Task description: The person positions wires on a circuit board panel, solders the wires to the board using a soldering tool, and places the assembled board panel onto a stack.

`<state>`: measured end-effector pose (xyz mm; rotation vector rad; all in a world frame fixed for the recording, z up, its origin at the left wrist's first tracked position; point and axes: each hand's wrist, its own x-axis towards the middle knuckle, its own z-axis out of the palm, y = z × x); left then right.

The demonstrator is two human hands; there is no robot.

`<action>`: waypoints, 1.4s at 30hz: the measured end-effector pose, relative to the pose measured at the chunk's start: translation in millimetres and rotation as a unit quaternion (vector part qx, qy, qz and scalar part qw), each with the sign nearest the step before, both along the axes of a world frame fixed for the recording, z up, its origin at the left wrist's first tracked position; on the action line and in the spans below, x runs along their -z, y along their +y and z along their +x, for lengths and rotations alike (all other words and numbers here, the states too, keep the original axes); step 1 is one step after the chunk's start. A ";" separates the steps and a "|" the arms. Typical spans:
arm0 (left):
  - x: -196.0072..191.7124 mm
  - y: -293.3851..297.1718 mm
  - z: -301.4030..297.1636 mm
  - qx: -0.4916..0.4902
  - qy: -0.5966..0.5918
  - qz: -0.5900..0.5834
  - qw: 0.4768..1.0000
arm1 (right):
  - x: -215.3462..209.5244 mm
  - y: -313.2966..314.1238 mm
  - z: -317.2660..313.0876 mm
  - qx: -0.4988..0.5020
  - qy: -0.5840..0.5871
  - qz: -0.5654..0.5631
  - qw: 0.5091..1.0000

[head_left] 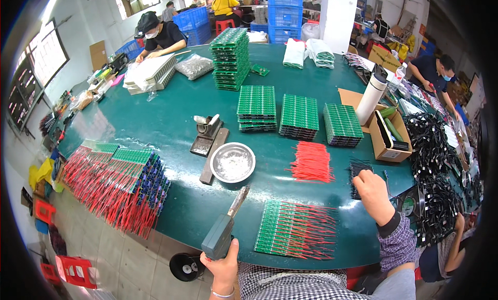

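Fingers of your left hand (pixel 223 266) were closed around the soldering iron (pixel 224 227), its tip just left of the wired board (pixel 295 229), while your right hand (pixel 372 195) pinched black wires (pixel 359 173).

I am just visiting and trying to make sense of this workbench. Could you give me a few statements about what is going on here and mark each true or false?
1. The left hand holds a soldering iron. True.
2. The right hand rests on the bundle of red wires. False: it reaches to the bundle of black wires.
3. The metal bowl sits on the green table. True.
4. The circuit board with red wires before the person stands upright. False: it lies flat.
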<state>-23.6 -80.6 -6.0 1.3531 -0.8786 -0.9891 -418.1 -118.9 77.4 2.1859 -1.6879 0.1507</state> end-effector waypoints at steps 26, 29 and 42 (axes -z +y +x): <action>-36.1 -15.3 1.7 0.035 0.260 0.040 0.964 | 20.3 -38.7 54.0 -0.018 0.139 0.136 0.981; -32.8 -19.5 7.3 0.039 0.279 0.045 0.958 | 9.4 -42.7 78.2 -0.087 -0.090 0.061 0.990; -28.4 -16.3 -3.5 0.071 0.063 0.073 0.993 | 62.7 -33.2 134.3 -0.131 -0.348 0.025 0.928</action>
